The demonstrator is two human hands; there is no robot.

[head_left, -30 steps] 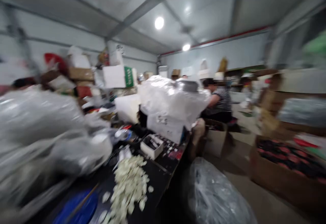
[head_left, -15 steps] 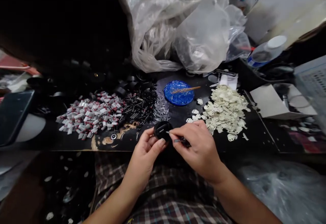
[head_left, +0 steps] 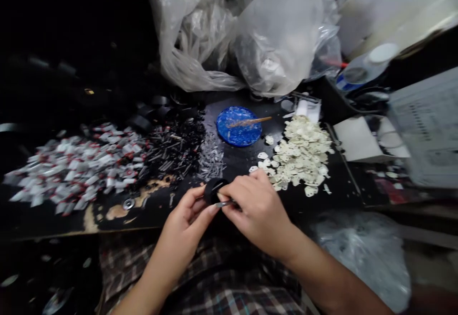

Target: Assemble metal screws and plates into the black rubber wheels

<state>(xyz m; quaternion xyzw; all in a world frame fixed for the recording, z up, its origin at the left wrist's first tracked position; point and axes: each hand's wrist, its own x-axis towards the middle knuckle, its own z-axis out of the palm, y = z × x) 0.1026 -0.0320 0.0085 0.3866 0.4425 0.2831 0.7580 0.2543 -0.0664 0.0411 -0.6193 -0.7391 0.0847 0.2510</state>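
Pinched between the thumb and fingers of my left hand [head_left: 189, 215] is a black round plastic part [head_left: 213, 190], held on its side above the table's front edge. Curled close against it, my right hand [head_left: 255, 207] grips a thin metal tool [head_left: 224, 204] whose tip lies at the part's lower right rim. Most of the tool is hidden by the fingers, so its exact kind cannot be made out. Just beyond the right hand lies a pile of cream, flat plates with holes [head_left: 302, 150]. Small grey pins [head_left: 212, 155] lie behind the left hand.
White-and-red small parts [head_left: 86, 162] are heaped at the left, beside black screws or springs [head_left: 171, 150]. A blue round dish [head_left: 238, 133] holds a brown stick [head_left: 250, 122]. Plastic bags [head_left: 275, 33] stand behind; a white open box [head_left: 358, 138] and bottle [head_left: 368, 67] are at right.
The view has swung, so the table contents appear further left. The black part has tilted in my left hand, and the metal tool sits lower against its rim. Both hands keep their grip.
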